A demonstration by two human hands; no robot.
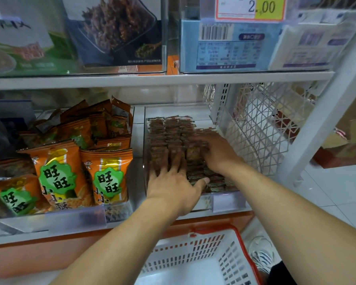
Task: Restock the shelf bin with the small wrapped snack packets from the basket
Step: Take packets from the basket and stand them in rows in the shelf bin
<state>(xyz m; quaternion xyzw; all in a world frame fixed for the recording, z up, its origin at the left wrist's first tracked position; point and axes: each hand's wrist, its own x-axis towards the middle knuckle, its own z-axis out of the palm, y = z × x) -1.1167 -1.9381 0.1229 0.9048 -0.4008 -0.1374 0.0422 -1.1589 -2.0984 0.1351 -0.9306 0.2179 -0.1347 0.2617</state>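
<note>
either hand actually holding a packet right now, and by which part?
Neither, as far as shows. Left hand and right hand lie on the snack packets in the shelf bin, fingers spread; blur hides any pinch.

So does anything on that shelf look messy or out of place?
The small packets lie in tidy rows in the clear bin, with the left hand and right hand resting flat on them. The orange snack bags in the neighbouring bin look untidy: the back ones lean at mixed angles.
</note>
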